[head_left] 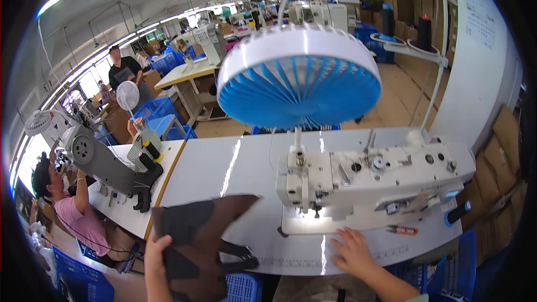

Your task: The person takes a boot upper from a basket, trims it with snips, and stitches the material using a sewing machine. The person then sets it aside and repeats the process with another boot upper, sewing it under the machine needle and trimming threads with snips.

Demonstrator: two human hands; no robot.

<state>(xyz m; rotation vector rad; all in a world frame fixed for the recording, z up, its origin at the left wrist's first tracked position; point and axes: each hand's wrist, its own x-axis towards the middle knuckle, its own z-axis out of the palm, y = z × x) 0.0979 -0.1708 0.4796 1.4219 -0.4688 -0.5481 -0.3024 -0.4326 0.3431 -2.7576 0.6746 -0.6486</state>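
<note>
My left hand (159,254) grips the left edge of a dark brown and black cut material piece (210,229), thumb on top. Its pointed end reaches over the white table, while its lower part hangs at the front edge. A glossy black piece (241,257) shows beside it; whether the two are joined I cannot tell. My right hand (353,254) lies on the tabletop just in front of the sewing machine (386,182), fingers spread and holding nothing. The machine's lamp lights the area beneath its needle. Orange-handled thread snips (404,230) lie right of that hand.
A white fan with blue blades (302,86) stands above the machine head. Black thread cones (424,34) sit on a stand at the back right. Blue baskets (241,288) are below the front edge. At the left, a person in pink (84,212) works at another machine.
</note>
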